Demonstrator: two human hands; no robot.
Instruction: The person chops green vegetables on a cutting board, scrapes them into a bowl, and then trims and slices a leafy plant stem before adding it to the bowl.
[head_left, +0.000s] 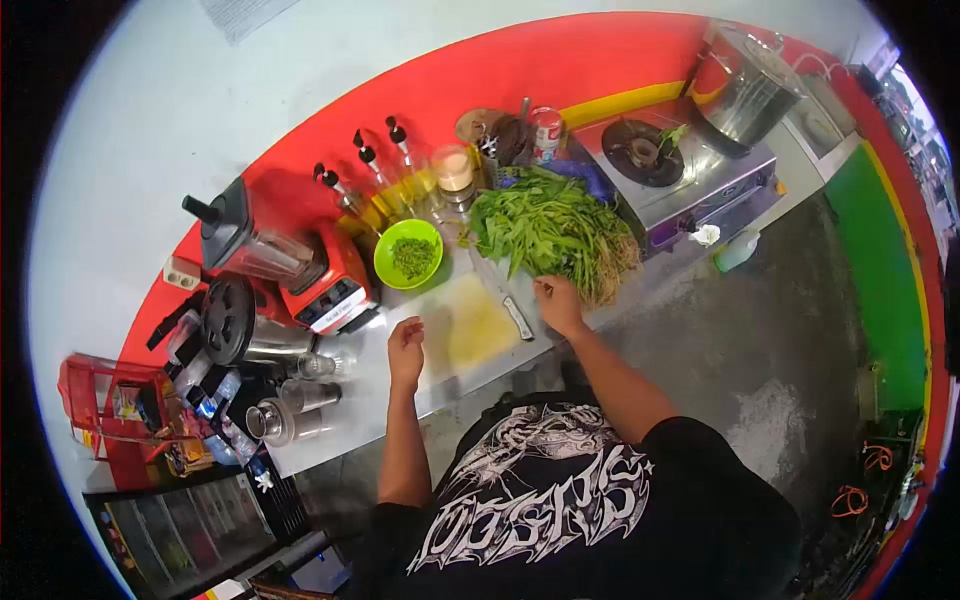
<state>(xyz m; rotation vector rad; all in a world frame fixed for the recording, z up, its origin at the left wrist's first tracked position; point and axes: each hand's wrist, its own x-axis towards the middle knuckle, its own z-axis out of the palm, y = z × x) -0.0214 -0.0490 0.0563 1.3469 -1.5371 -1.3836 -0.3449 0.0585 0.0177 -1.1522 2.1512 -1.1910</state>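
My left hand (406,348) hovers at the left edge of the cutting board (465,325), its fingers loosely curled with nothing visible in them. On the right, my right hand (558,305) is also curled and looks empty, just below a big heap of leafy greens (550,225) with thin roots. Between the hands, a knife (515,312) lies on the board, its handle towards me. A bright green bowl (408,281) behind the board holds chopped greens (412,257).
A red blender (335,280) stands to the left, near glass jars (310,395). Pump bottles (375,172) line the red wall. At the right, a gas stove (675,180) carries a large metal pot (745,85). The counter's front edge runs close to my body.
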